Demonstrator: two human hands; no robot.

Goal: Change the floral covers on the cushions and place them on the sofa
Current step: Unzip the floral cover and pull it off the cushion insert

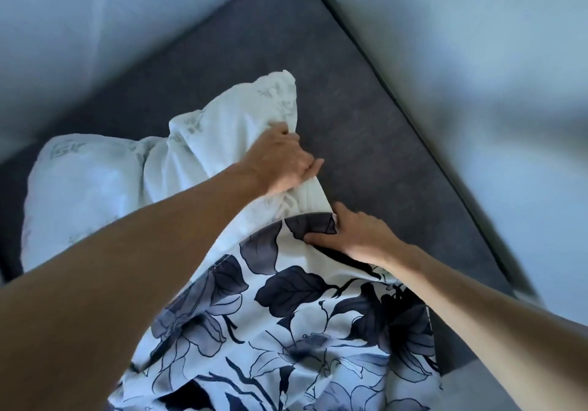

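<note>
Here a white cushion (197,156), its upper half bare and its lower half inside the floral cover (286,331), lies on the dark grey sofa seat (366,108); the left hand (280,159) curls its grip round the cushion's bare right edge, just above the cover's open mouth. The right hand (353,235) pinches the cover's dark hem at that mouth, thumb on top, touching the cushion's lower right side. The cushion's soft, crumpled fabric carries faint grey printed marks too blurred to read, while the smooth cover bears large navy leaves and flowers on white.
</note>
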